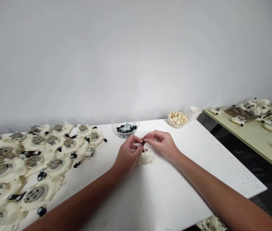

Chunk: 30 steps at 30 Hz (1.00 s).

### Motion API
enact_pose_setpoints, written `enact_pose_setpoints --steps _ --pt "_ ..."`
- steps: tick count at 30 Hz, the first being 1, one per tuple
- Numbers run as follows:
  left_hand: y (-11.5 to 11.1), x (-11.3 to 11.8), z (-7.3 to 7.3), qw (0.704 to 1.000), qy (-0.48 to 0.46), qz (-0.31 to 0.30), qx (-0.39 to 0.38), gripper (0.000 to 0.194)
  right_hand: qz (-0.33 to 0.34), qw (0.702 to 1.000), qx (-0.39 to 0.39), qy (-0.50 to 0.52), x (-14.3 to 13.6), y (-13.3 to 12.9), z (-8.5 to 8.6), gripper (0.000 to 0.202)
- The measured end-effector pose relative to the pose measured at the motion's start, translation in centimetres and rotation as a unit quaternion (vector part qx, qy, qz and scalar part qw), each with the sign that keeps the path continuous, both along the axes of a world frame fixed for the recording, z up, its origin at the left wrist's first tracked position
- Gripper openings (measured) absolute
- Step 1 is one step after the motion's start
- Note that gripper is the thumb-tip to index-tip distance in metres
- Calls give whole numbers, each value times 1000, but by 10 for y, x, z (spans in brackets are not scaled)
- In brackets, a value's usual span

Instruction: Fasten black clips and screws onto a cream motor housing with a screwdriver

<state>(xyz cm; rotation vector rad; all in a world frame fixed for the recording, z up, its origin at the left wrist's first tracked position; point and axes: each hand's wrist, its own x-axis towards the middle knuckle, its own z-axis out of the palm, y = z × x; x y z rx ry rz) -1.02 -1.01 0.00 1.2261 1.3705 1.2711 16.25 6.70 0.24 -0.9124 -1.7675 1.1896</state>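
Over the white table (171,189), my left hand (128,150) and my right hand (162,144) meet fingertip to fingertip. Between the fingers of both is a small black part (143,143), pinched from either side; its details are too small to make out. Just below it sits a cream plastic housing (147,158) with a rounded top, partly covered by my left hand. Whether the black part touches the housing I cannot tell. Behind my hands stands a clear bowl (125,134) with black pieces and silvery metal bits.
Several cream housings with grey motors (54,163) crowd the table's left side. At the back right are a clear bowl of small cream pieces (177,118) and a white paper cup (195,111). Across a gap, a yellowish table (253,141) carries more housings. A wall rises behind.
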Motion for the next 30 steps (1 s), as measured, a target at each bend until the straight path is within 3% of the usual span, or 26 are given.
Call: enact_pose_setpoints --steps 12,19,30 --pt "-1 -1 -2 1000 -13 -13 6 25 -6 999 39 -23 1 -1 0 16" --pt "1 -1 -3 1000 -19 -15 9 26 -13 993 105 -61 3 -2 4 13" --pt "1 -1 -1 1000 -10 -11 26 26 -30 998 35 -36 -1 -5 6 14"
